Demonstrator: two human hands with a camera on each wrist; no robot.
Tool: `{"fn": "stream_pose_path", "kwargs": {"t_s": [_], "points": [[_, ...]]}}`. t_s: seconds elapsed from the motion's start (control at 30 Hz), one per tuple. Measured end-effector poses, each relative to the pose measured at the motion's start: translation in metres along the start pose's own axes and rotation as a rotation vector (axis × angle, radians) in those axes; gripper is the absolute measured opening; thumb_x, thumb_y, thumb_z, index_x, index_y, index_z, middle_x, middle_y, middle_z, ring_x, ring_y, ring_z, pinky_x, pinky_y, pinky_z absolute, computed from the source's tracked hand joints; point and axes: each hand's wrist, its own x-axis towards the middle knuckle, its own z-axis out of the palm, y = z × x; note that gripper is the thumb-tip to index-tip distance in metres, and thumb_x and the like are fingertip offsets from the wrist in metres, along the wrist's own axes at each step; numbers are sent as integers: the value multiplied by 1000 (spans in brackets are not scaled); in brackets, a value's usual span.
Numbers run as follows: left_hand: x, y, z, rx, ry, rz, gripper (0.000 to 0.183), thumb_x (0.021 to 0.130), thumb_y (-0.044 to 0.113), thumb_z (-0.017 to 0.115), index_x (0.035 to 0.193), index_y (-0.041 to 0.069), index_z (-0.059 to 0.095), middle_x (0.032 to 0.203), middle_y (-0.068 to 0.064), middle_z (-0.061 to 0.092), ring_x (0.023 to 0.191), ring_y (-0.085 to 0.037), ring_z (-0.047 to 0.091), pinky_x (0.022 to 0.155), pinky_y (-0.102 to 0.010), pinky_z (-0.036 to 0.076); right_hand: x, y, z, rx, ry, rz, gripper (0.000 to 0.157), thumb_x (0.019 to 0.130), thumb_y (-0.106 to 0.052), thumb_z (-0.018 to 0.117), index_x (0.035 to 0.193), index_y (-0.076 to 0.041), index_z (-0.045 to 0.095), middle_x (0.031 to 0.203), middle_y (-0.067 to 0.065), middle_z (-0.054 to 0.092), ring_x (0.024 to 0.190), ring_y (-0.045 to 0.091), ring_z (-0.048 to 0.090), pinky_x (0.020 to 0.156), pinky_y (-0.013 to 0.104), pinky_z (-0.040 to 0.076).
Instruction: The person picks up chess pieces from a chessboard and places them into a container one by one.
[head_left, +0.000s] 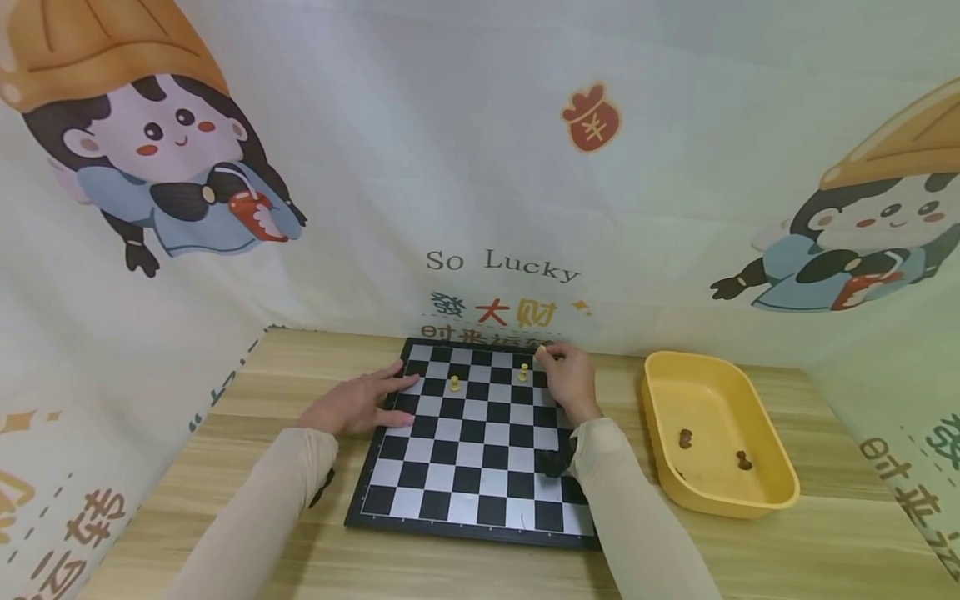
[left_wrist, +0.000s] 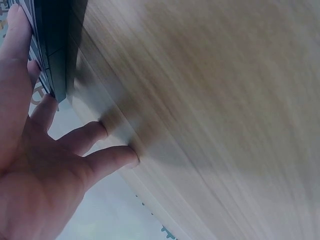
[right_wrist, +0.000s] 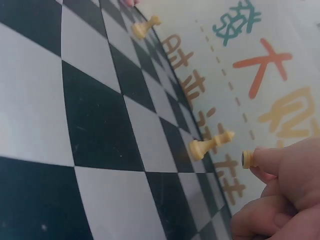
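A black-and-white chessboard (head_left: pixel 465 455) lies on the wooden table. My left hand (head_left: pixel 358 403) rests at its left edge with fingers spread; in the left wrist view, some fingers of that hand (left_wrist: pixel 55 155) touch the board's side and others reach the table. Over the far right corner, my right hand (head_left: pixel 570 382) pinches a small yellow chess piece (right_wrist: pixel 247 159) between thumb and finger; its base shows and the rest is hidden. Two more yellow chess pieces stand upright on the far rows, one left (head_left: pixel 454 383) and one nearer the right hand (head_left: pixel 523 372).
Right of the board stands a yellow plastic tray (head_left: pixel 776 492) with several small dark brown pieces (head_left: pixel 743 460) in it. A printed cloth (head_left: pixel 495 183) hangs behind and beside the table. The wooden tabletop (head_left: pixel 232 417) extends left of the board.
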Motion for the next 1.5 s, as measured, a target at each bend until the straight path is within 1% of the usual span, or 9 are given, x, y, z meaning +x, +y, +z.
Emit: {"fn": "stream_pose_path", "kwargs": {"t_s": [0.13,0.27,0.4,0.57,0.77,0.97,1.17,1.33,1.5], "points": [[0,1,0,0,7,4,81,90,61,65,158,28,38,173,-10,17,155,-45,26,122,-61,31,-6,-5,-8,45,16,-15,29,98,-26,67,112,-3,74,101,13,74,80,18,59,65,23,43],[-2,1,-2,1,10,-5,80,90,59,67,159,28,38,173,-10,16,155,-45,25,123,-61,31,-12,-8,-16,108,19,-41,28,98,-25,67,112,-2,75,82,7,68,65,11,51,57,23,41],[-4,2,-3,-7,9,-20,80,90,57,68,158,27,38,173,-10,17,155,-44,24,123,-60,30,-18,-9,-22,131,13,-73,29,98,-27,67,112,-3,75,72,2,62,58,10,46,52,24,39],[-5,2,-2,-11,10,-19,81,90,58,68,158,27,38,173,-10,17,155,-44,25,123,-60,31,-29,-13,-32,145,34,-94,27,97,-28,69,110,-5,76,71,-5,57,62,12,44,53,25,37],[-2,2,-1,-8,20,-3,81,90,58,68,158,27,39,172,-11,17,155,-44,25,123,-60,30,-40,-20,-47,174,81,-127,26,96,-24,71,110,-3,76,59,-6,43,50,12,37,45,23,29],[-1,3,1,-12,11,-6,81,90,59,68,158,27,39,173,-10,17,155,-44,25,123,-60,31,-50,-23,-63,174,98,-147,25,96,-22,71,110,-2,75,59,-7,45,50,8,39,45,22,30],[2,4,2,-16,14,-3,81,90,59,68,159,28,38,173,-9,16,156,-43,23,124,-59,29,-58,-25,-76,184,130,-127,24,96,-23,72,109,-3,76,59,-7,45,50,11,40,45,22,30],[3,4,2,-17,10,5,82,89,60,67,159,28,38,173,-9,16,156,-43,23,124,-60,29,-59,-24,-82,217,170,-124,23,93,-20,74,107,-2,76,57,-7,43,48,9,39,44,21,29],[1,2,1,2,17,3,81,90,59,67,158,26,39,172,-11,17,155,-45,25,123,-61,31,-58,-21,-84,202,176,-127,23,93,-22,74,106,-3,77,57,-9,42,49,8,39,45,22,30]]}}
